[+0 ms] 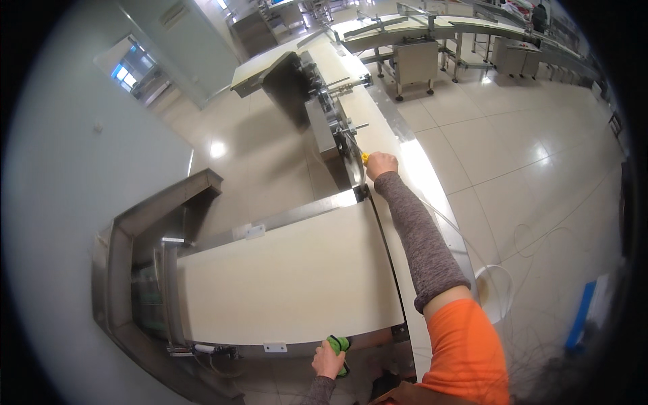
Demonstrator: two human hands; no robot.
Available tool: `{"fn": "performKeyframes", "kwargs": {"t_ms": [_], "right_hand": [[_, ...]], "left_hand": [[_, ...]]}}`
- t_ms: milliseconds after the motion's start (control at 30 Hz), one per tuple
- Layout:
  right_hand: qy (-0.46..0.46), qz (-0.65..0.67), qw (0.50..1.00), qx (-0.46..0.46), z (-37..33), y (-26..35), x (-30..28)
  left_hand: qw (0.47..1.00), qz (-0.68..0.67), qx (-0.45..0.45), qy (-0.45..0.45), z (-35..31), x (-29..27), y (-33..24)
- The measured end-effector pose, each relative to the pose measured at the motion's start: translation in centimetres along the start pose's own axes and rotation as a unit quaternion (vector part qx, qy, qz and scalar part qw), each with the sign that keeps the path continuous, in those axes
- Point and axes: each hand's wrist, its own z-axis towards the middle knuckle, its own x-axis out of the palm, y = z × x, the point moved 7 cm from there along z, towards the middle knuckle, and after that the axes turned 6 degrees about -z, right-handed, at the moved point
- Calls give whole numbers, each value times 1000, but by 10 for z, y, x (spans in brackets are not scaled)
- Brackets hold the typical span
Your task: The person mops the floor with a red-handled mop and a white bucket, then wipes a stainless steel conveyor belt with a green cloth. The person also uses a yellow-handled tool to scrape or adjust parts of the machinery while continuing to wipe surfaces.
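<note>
My left hand (327, 361) is closed around a green cloth (339, 345) with black edging, at the near edge of the cream conveyor belt (290, 277). My right arm stretches forward over the narrower belt along the right side. At its end my right hand (383, 165) is closed on a small yellow thing (365, 158). Most of that thing is hidden by the fingers, so its kind is unclear. The hand is right beside the metal guide and bracket assembly (331, 121). A thin pale hose (445, 219) runs below my right forearm.
A white bucket (495, 293) stands on the tiled floor to the right. A bent steel chute (125, 270) borders the wide belt's left end. Farther back are another conveyor (445, 27) and a steel cabinet (415, 64). A pale wall (74, 169) rises at left.
</note>
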Motion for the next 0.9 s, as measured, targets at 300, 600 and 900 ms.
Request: {"fn": "performKeyframes", "kwargs": {"t_ms": [300, 600, 900], "right_hand": [[-16, -4, 1000, -3, -2, -3, -2], [10, 34, 995, -98, -100, -65, -53], [-30, -1, 991, -130, -101, -109, -142]], "left_hand": [[1000, 5, 0, 11, -5, -6, -5], [999, 9, 7, 33, 3, -3, -2], [998, 36, -8, 60, 7, 3, 3]]}}
